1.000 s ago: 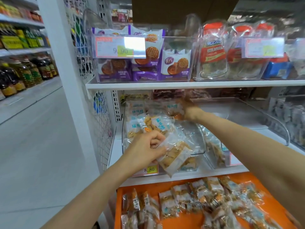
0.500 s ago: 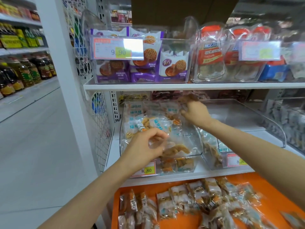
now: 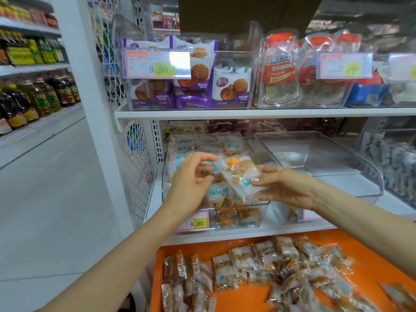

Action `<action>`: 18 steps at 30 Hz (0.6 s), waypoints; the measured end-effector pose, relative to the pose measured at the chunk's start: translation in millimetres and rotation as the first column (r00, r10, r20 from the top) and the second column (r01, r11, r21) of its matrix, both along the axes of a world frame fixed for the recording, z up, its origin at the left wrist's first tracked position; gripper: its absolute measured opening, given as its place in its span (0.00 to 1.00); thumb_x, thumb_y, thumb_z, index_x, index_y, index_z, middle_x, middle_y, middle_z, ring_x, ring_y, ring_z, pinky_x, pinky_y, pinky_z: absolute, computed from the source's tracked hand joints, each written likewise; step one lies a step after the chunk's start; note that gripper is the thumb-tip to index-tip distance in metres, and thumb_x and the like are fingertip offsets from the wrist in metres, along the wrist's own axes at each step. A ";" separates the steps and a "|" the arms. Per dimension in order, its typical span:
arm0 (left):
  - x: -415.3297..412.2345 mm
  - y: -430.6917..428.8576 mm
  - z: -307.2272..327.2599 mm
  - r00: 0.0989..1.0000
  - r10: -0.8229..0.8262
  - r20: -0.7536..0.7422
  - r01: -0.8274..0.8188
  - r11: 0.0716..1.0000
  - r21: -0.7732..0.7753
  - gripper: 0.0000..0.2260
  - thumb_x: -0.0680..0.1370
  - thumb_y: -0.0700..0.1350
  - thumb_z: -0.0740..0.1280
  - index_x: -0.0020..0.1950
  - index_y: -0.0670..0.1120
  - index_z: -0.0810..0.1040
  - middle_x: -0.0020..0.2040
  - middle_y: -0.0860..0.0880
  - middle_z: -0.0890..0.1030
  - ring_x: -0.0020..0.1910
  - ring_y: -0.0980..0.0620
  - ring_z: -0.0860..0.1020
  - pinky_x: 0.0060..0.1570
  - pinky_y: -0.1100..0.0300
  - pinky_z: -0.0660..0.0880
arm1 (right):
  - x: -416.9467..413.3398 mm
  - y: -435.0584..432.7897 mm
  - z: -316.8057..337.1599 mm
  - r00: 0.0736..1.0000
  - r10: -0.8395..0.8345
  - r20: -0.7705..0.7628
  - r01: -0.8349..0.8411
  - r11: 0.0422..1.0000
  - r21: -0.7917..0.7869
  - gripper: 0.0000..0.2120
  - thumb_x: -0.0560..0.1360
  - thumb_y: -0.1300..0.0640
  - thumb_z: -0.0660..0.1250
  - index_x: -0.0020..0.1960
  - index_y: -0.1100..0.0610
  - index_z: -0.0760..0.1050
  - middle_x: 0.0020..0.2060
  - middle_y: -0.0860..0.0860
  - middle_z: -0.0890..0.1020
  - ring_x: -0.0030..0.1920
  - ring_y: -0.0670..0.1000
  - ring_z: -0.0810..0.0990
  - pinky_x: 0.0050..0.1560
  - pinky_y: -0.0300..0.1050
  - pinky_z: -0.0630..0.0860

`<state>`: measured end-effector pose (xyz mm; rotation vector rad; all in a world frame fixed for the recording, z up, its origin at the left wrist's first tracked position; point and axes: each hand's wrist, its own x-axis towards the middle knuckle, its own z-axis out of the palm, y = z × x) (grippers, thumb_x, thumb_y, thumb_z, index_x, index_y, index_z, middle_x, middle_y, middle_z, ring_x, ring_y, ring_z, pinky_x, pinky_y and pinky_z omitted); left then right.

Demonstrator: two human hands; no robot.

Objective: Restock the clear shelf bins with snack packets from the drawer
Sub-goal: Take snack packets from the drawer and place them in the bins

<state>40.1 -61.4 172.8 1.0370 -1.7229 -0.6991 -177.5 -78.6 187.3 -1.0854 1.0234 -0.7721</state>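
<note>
A clear snack packet with pale biscuits inside hangs tilted over the left clear bin on the middle shelf. My right hand pinches its lower right edge. My left hand touches its upper left corner with curled fingers, right above the bin. The bin holds several similar packets. Below, the orange drawer is pulled out with several snack packets scattered in it.
To the right stands another clear bin, mostly bare inside. The upper shelf carries bins of purple cookie packs and red-topped bags. A white post and wire mesh panel flank the left side; an aisle with oil bottles lies beyond.
My right hand drew back from the rear of the bin and took hold of the packet at the front. My left hand lifted the packet up and slightly right.
</note>
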 end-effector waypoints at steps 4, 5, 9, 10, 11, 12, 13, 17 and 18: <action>-0.7 1.6 2.4 0.992 0.048 -0.118 -0.008 0.947 0.322 0.13 0.77 0.50 0.64 0.58 0.45 0.73 0.51 0.48 0.80 0.44 0.54 0.81 0.41 0.60 0.80 | -4.7 0.4 -2.9 0.979 0.011 -0.203 -0.052 0.979 -0.198 0.20 0.62 0.63 0.72 0.53 0.57 0.78 0.40 0.50 0.83 0.37 0.47 0.79 0.35 0.38 0.73; -2.1 3.3 3.2 0.994 0.029 -0.110 0.014 0.927 0.375 0.14 0.77 0.52 0.64 0.58 0.45 0.73 0.49 0.49 0.81 0.40 0.56 0.81 0.36 0.64 0.79 | -3.9 1.5 -3.7 0.965 0.013 -0.263 -0.080 0.967 -0.244 0.21 0.60 0.63 0.73 0.53 0.58 0.78 0.40 0.51 0.83 0.38 0.48 0.79 0.37 0.40 0.71; -5.2 5.7 3.1 0.994 -0.019 -0.111 0.063 0.910 0.410 0.08 0.75 0.48 0.68 0.48 0.43 0.77 0.38 0.51 0.79 0.29 0.59 0.78 0.29 0.68 0.75 | 3.2 3.1 -6.0 0.957 -0.002 -0.290 -0.098 0.938 -0.331 0.19 0.62 0.69 0.75 0.50 0.59 0.77 0.42 0.55 0.84 0.44 0.53 0.82 0.48 0.44 0.76; -4.0 5.0 3.1 0.989 -0.012 -0.146 0.072 0.909 0.410 0.06 0.76 0.45 0.68 0.45 0.42 0.77 0.37 0.50 0.79 0.29 0.59 0.78 0.31 0.68 0.77 | 4.4 2.9 -5.6 0.974 -0.008 -0.225 -0.066 0.946 -0.319 0.20 0.62 0.68 0.75 0.51 0.58 0.77 0.43 0.55 0.84 0.44 0.52 0.82 0.48 0.43 0.78; -2.5 4.2 2.7 0.982 -0.002 -0.190 0.081 0.908 0.411 0.05 0.76 0.43 0.67 0.43 0.41 0.77 0.36 0.49 0.79 0.30 0.59 0.78 0.33 0.67 0.78 | 4.7 2.3 -5.1 0.991 -0.026 -0.132 -0.012 0.959 -0.285 0.21 0.62 0.67 0.75 0.54 0.59 0.76 0.44 0.54 0.84 0.45 0.51 0.82 0.47 0.42 0.79; -1.0 3.8 3.0 0.972 0.010 -0.236 0.092 0.904 0.418 0.04 0.76 0.41 0.67 0.43 0.41 0.77 0.37 0.47 0.80 0.32 0.58 0.79 0.34 0.66 0.79 | 4.8 2.1 -4.8 0.998 -0.046 -0.035 0.037 0.973 -0.229 0.21 0.64 0.65 0.73 0.56 0.60 0.76 0.45 0.55 0.84 0.46 0.52 0.82 0.47 0.42 0.79; 0.3 4.1 3.5 0.962 0.020 -0.272 0.102 0.899 0.426 0.04 0.76 0.40 0.66 0.44 0.39 0.77 0.40 0.45 0.80 0.35 0.56 0.80 0.36 0.64 0.80 | 5.5 2.8 -5.0 0.998 -0.057 0.036 0.062 0.984 -0.169 0.21 0.65 0.62 0.71 0.58 0.61 0.75 0.48 0.56 0.83 0.48 0.53 0.81 0.49 0.44 0.80; 2.4 6.5 3.1 0.937 0.003 -0.350 0.166 0.876 0.452 0.05 0.76 0.38 0.66 0.50 0.37 0.76 0.44 0.41 0.82 0.39 0.48 0.82 0.40 0.59 0.81 | 15.6 11.3 -11.6 0.996 -0.025 0.085 0.031 0.997 -0.071 0.18 0.69 0.58 0.67 0.57 0.63 0.76 0.53 0.60 0.81 0.50 0.56 0.81 0.53 0.50 0.80; 2.6 7.0 3.2 0.940 -0.008 -0.342 0.172 0.875 0.453 0.06 0.76 0.38 0.66 0.50 0.37 0.76 0.43 0.41 0.82 0.38 0.49 0.82 0.39 0.60 0.81 | 18.3 13.6 -12.0 0.994 -0.020 0.110 0.029 0.996 -0.081 0.17 0.69 0.58 0.67 0.56 0.63 0.76 0.52 0.60 0.82 0.48 0.55 0.82 0.50 0.49 0.81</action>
